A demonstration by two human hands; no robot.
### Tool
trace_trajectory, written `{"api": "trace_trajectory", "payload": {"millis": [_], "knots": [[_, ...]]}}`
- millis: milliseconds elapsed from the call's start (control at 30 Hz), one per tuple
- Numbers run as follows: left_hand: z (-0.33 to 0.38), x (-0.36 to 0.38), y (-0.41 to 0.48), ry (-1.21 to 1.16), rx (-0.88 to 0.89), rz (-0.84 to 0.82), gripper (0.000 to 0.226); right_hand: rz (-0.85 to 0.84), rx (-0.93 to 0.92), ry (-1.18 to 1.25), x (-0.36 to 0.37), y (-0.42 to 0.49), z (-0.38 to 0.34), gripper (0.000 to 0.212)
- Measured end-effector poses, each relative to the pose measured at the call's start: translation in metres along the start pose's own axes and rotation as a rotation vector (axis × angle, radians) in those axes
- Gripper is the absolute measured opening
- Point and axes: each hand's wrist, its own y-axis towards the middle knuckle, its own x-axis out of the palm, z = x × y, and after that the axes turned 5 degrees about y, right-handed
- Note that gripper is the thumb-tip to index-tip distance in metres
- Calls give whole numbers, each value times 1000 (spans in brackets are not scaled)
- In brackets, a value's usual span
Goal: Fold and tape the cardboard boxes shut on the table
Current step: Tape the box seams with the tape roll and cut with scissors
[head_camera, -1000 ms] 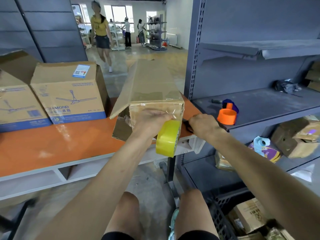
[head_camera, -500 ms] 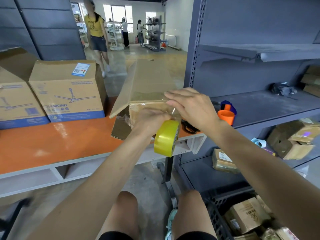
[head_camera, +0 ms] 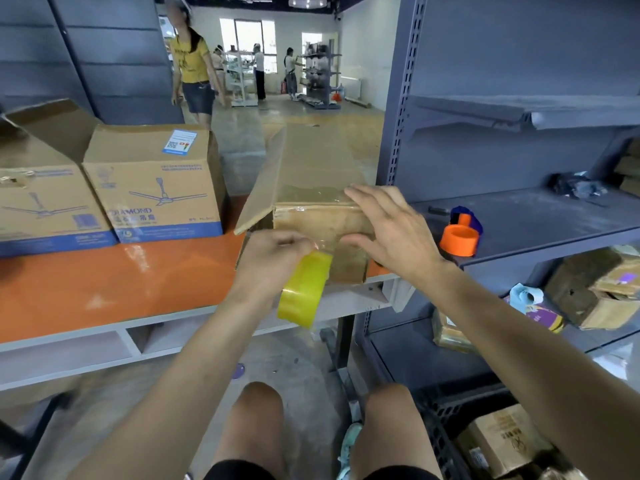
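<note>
A long plain cardboard box lies on the orange table, its near end at the table's front right corner. Clear tape runs over that end, and one flap hangs open on the left. My left hand grips a yellow tape roll just below the box end, with a strip stretched up to the cardboard. Fingers straight and spread, my right hand lies over the right part of the box end.
Two printed fan boxes stand at the table's back left. Grey shelving on the right holds an orange tape roll; cartons lie on its lower shelves and floor. A person in a yellow shirt walks beyond the table.
My right hand rose from the table's right edge to the box end and opened over it. The left hand kept hold of the yellow roll.
</note>
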Motion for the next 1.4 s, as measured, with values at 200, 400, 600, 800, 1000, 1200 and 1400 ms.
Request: {"api": "trace_trajectory", "payload": {"millis": [200,400,600,800,1000,1200,1400], "knots": [[-20,-51,-5,283,105,212,20,135,9,-96,-3,18,-29,55],[-53,-78,-9,815,135,293,21,193,-202,-149,17,38,-83,38],[-78,-96,8,1155,123,303,72,146,-176,-123,34,35,-108,43],[-98,-106,17,1146,167,248,43,140,-136,-120,38,31,-103,46],[-104,-105,25,1152,239,270,37,108,-127,-103,36,29,-103,50],[-96,-102,24,1170,208,282,49,109,-104,-130,28,25,-95,51],[-40,-67,14,782,765,489,25,158,25,-46,16,27,-82,37]]}}
